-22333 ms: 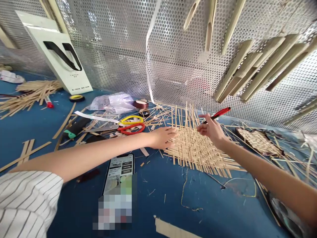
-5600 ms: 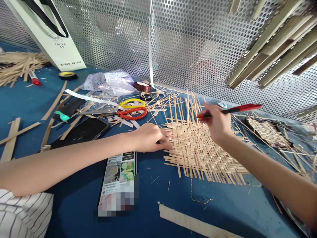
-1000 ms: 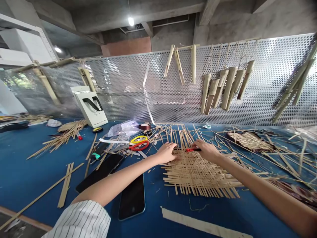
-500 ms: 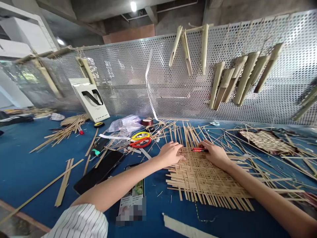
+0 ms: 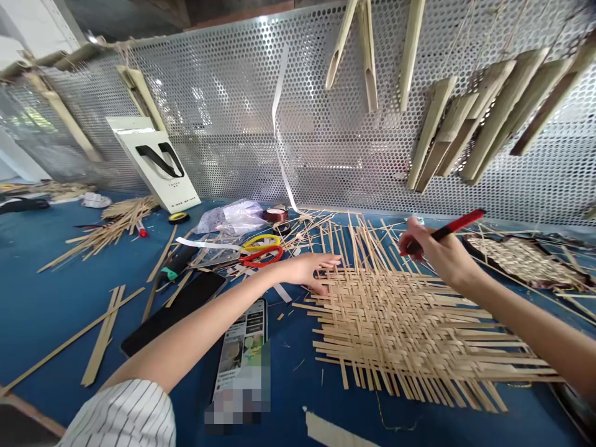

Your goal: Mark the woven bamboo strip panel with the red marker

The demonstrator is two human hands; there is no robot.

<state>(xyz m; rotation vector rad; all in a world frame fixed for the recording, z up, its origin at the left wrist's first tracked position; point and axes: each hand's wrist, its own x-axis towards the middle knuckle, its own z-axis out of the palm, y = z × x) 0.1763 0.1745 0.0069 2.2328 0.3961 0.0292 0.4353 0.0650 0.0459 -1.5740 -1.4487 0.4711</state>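
Observation:
A woven mat of bamboo strips lies on the blue table, its loose strip ends sticking out on all sides. My left hand rests at the mat's upper left corner with fingers apart and nothing gripped. Raised over the mat's far right corner, my right hand is closed around a red-and-black pen, which slants up to the right. The fingertips of that hand are partly hidden behind the hand itself. Long unwoven strips fan out beyond the mat's far edge.
Left of the mat lie scissors with a red handle, a lit phone, a black tablet-like slab and loose bamboo strips. A perforated metal screen with hanging bamboo tubes stands behind. Another woven piece lies right.
My right hand has lifted off the mat and moved right with the pen, turning it upward. My left hand has shifted slightly left along the mat's edge. The view has tilted down.

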